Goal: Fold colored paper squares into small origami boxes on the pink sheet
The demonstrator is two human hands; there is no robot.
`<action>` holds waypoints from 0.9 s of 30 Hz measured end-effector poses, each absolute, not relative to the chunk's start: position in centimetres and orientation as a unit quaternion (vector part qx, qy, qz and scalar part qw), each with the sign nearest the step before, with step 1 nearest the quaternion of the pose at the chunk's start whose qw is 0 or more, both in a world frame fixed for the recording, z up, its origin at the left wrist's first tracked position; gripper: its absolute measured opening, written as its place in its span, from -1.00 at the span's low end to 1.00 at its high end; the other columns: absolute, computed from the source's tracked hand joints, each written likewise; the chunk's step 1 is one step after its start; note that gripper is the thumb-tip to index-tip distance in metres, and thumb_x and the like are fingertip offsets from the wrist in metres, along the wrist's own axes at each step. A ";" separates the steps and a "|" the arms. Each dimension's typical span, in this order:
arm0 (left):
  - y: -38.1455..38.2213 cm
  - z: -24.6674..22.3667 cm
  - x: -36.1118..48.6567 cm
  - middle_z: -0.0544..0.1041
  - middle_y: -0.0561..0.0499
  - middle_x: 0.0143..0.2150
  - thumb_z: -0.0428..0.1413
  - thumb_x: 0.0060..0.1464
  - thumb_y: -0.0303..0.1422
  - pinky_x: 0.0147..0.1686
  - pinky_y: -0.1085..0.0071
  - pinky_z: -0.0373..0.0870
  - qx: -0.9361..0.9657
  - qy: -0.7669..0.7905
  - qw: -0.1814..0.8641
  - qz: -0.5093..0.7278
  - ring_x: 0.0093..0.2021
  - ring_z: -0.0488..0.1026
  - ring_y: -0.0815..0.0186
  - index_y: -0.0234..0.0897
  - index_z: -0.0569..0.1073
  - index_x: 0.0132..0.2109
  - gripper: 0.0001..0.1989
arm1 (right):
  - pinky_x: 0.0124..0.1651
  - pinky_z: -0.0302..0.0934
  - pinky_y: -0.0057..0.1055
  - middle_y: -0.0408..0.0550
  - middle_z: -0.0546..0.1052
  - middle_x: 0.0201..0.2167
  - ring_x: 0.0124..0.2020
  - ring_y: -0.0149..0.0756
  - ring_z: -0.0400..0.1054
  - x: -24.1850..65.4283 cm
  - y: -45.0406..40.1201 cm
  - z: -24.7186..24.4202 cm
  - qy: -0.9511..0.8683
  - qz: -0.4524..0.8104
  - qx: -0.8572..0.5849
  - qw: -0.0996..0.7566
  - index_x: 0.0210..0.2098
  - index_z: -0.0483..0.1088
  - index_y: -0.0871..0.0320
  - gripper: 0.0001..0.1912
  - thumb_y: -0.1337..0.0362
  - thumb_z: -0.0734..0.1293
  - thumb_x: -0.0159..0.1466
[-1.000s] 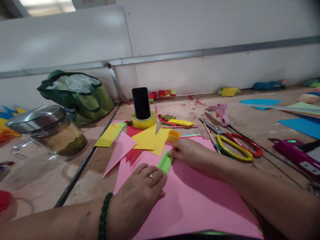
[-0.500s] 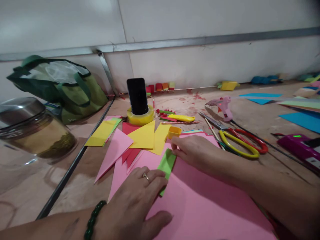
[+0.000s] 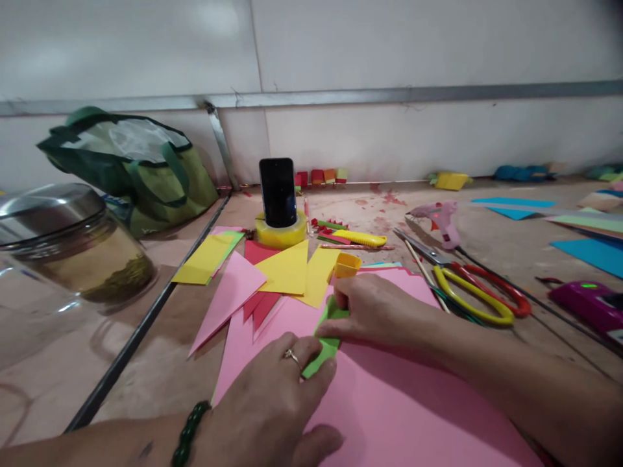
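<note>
A folded strip of green paper [image 3: 325,355] lies slantwise on the large pink sheets [image 3: 399,402]. My right hand [image 3: 374,308] pinches the strip's upper part, its thumb across the green and its fingers curled. At the lower end my left hand [image 3: 277,389] has bent fingers against the strip, while its thumb sits apart over the pink sheet. Just beyond my right fingers is a small folded yellow-orange paper piece [image 3: 347,264]. Yellow paper triangles [image 3: 287,269], a pink triangle [image 3: 231,292] and red paper points [image 3: 265,311] overlap the sheets' far left corner.
Scissors [image 3: 472,292], a pink glue gun [image 3: 440,224] and a purple device [image 3: 588,301] are at right. A phone [image 3: 278,194] leans upright on a tape roll [image 3: 282,232], near a yellow cutter [image 3: 363,239]. A glass jar [image 3: 73,253] and green bag [image 3: 165,188] stand left.
My right hand has slid its thumb down onto the green strip and closed on it. My left fingers have bent more around the lower end. The view has shifted slightly.
</note>
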State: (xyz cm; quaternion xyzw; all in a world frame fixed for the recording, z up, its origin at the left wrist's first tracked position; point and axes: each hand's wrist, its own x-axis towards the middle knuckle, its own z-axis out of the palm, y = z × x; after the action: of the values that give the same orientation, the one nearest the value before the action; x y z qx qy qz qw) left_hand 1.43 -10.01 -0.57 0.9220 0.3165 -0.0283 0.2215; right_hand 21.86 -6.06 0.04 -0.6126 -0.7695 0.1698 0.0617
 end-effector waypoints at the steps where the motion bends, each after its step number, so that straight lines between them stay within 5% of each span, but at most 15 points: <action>1: -10.0 -0.6 1.4 0.34 -0.18 0.15 0.10 0.13 -0.27 0.01 0.06 0.32 0.924 0.312 0.219 -0.033 0.02 0.29 0.02 -0.29 0.32 0.18 -0.52 | -0.59 -0.13 -0.47 -0.20 0.39 -0.59 -0.60 -0.44 0.14 21.8 -6.0 0.0 -0.767 0.169 -0.616 0.058 -0.52 0.33 0.13 -0.57 -0.12 0.41 -0.02; 9: -10.1 -1.2 1.5 0.41 -0.25 0.08 0.06 0.17 -0.24 -0.03 0.10 0.33 0.947 0.276 0.162 -0.011 -0.02 0.32 0.02 -0.37 0.34 0.15 -0.54 | -0.54 -0.11 -0.44 -0.18 0.36 -0.64 -0.61 -0.46 0.13 22.0 -4.9 -1.2 -0.742 0.183 -0.638 0.090 -0.59 0.31 0.17 -0.66 0.10 0.29 0.20; 16: -10.8 -1.4 1.0 0.31 -0.28 0.19 0.08 0.15 -0.21 0.00 0.03 0.30 0.944 0.302 0.129 0.019 0.04 0.27 -0.05 -0.30 0.32 0.18 -0.52 | -0.47 -0.01 -0.49 -0.16 0.45 -0.51 -0.50 -0.41 0.27 22.7 -3.8 -2.5 -0.719 0.202 -0.646 0.158 -0.44 0.34 0.16 -0.84 0.20 0.32 0.18; 20: -10.7 -0.8 1.0 0.38 -0.19 0.10 0.12 0.11 -0.21 0.00 0.03 0.30 0.937 0.313 0.152 0.013 0.00 0.28 0.00 -0.24 0.36 0.11 -0.56 | -0.52 -0.04 -0.48 -0.17 0.44 -0.54 -0.57 -0.42 0.24 22.6 -4.0 -1.9 -0.717 0.236 -0.641 0.141 -0.41 0.32 0.16 -0.75 0.09 0.30 0.22; 24: -10.3 -0.3 1.0 0.40 -0.18 0.06 0.12 0.10 -0.17 -0.01 0.05 0.30 0.943 0.294 0.155 0.023 -0.03 0.29 0.03 -0.26 0.38 0.07 -0.58 | -0.54 -0.07 -0.45 -0.15 0.48 -0.49 -0.50 -0.34 0.28 21.9 -4.6 -0.9 -0.735 0.180 -0.646 0.099 -0.40 0.33 0.13 -0.54 -0.15 0.40 0.02; 27: -10.6 0.0 0.8 0.45 -0.17 -0.04 0.10 0.13 -0.16 -0.03 0.05 0.31 0.946 0.295 0.133 0.025 -0.06 0.32 0.03 -0.28 0.41 0.00 -0.63 | -0.52 -0.06 -0.45 -0.14 0.49 -0.49 -0.49 -0.33 0.31 21.8 -4.3 -1.1 -0.725 0.172 -0.662 0.082 -0.42 0.35 0.12 -0.60 -0.11 0.37 0.08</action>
State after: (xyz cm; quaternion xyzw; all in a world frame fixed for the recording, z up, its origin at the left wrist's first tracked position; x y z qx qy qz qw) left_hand 0.83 -10.59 -0.02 0.9460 0.2947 0.0252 0.1328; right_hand 21.84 -4.27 -1.13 -0.6615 -0.7254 0.1717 0.0818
